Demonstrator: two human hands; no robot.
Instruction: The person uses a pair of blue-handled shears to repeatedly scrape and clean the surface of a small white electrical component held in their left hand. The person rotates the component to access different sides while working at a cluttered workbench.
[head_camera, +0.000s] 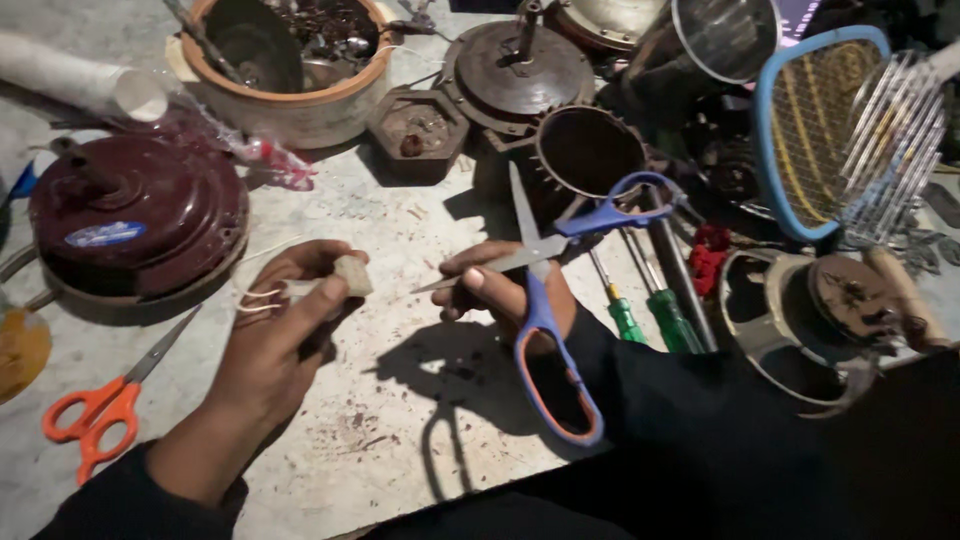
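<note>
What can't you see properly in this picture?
Head view:
- Small pale block in the left hand: fingers cover most of it.
- Blue scissors in the right hand: that hand covers their middle.
- Clay pot contents: dark, cut by the top edge.
- Orange scissors: blades blurred.

Left hand (270, 340) pinches with fingertips; right hand (505, 295) curled closed.

blue and white oval label (105, 234) on the dark red motor housing (150, 190), far left
</note>
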